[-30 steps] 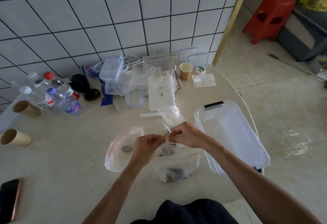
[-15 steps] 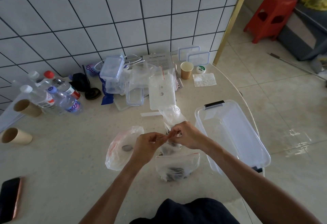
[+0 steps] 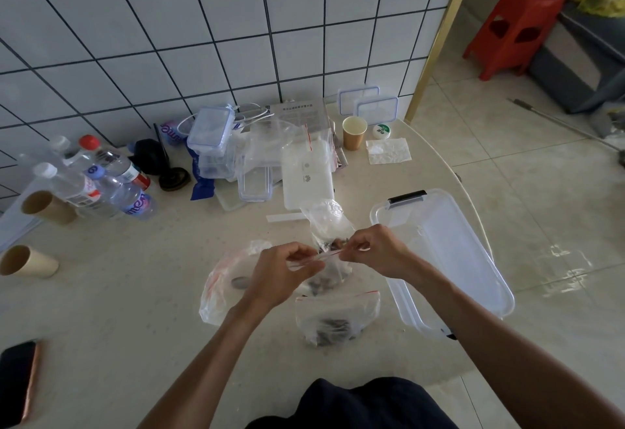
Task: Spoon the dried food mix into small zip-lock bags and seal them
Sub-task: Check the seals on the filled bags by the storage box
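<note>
Our left hand (image 3: 287, 269) and right hand (image 3: 372, 249) pinch the small bag (image 3: 326, 271) at its red strip. It looks thin, floppy and light.

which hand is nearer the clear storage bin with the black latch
Right. The right hand pinches the small zip-lock bag just beside the clear storage bin; the left hand pinches the bag's other end, farther from it.
</note>
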`<action>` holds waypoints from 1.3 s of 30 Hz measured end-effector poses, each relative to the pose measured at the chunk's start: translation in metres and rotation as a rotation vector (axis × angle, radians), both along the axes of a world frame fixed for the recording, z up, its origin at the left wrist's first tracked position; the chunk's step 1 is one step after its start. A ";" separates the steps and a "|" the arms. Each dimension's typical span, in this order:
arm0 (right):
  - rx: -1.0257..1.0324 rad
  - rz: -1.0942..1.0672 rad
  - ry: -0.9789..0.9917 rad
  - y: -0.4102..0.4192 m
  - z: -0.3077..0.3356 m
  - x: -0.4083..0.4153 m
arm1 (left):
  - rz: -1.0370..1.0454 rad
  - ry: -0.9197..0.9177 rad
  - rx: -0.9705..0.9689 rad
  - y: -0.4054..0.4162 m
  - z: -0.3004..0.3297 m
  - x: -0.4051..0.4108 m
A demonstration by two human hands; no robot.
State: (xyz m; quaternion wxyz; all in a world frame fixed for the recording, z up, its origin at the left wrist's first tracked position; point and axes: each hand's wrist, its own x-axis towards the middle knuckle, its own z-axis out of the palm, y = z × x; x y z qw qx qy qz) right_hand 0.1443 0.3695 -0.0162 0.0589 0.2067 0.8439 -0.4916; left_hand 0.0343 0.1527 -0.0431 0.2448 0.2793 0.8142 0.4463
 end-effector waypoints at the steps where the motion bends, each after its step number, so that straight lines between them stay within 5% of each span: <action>1: -0.012 0.008 0.005 -0.001 0.000 -0.001 | -0.033 0.016 0.007 0.004 0.002 0.001; 12: -0.163 -0.076 -0.044 -0.002 -0.005 0.003 | -0.072 -0.042 0.015 0.020 0.000 -0.004; 31: -0.004 -0.006 0.054 -0.012 0.000 0.005 | -0.061 -0.159 -0.012 0.035 0.002 0.004; 39: 0.049 0.000 0.061 -0.015 0.002 0.005 | -0.153 0.093 -0.010 0.030 0.002 0.010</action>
